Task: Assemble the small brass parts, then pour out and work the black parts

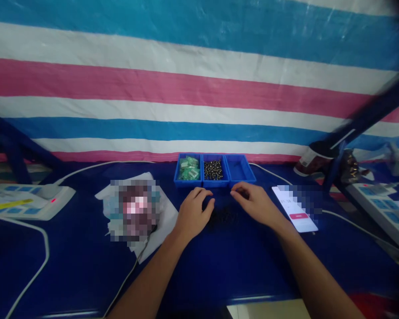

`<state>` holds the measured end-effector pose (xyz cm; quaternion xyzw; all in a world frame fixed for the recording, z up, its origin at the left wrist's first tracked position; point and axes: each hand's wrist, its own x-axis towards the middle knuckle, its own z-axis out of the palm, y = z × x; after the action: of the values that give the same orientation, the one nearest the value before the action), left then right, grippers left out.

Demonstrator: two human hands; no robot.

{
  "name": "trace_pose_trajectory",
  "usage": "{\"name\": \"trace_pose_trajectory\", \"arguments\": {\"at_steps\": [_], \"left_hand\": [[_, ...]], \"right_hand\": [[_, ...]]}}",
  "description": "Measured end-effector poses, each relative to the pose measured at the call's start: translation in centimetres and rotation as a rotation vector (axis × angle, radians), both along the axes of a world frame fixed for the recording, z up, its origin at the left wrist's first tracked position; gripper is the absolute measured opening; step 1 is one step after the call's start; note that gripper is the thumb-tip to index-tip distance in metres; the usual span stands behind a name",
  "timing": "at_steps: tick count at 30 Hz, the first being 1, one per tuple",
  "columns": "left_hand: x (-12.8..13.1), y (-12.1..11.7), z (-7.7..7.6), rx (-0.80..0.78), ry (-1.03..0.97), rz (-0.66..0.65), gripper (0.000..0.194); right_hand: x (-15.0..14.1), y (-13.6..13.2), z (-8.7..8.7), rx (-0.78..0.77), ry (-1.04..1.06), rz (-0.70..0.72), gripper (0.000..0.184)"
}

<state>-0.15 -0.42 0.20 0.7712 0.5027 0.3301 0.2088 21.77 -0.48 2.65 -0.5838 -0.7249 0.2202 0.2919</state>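
My left hand (194, 212) hovers at the middle of the blue table, fingers bent and thumb apart from them, with nothing visible between. My right hand (254, 201) faces it with fingers curled and the thumb near the index fingertip; anything held there is too small to make out. Between and just below the hands lies a loose patch of small black pieces (225, 216). Beyond the hands three blue bins stand in a row: the left bin holds green packets (189, 169), the middle one many small metallic parts (213, 170), and the right bin (241, 170) shows a bare bottom.
A lit phone (297, 210) lies right of my right hand. White paper (166, 217) with a blurred-out item sits at left. Power strips (61, 197) flank both sides, with white cables across the table. A dark cup (310, 160) stands at back right before a striped sheet (186, 79).
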Motion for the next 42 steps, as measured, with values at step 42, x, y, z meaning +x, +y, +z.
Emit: {"name": "trace_pose_trajectory", "arguments": {"at_steps": [42], "left_hand": [[-0.1,-0.8,0.1,0.068,0.228,-0.25,0.042]], "right_hand": [[-2.0,-5.3,-3.5,0.175,-0.11,-0.12,0.015]]}}
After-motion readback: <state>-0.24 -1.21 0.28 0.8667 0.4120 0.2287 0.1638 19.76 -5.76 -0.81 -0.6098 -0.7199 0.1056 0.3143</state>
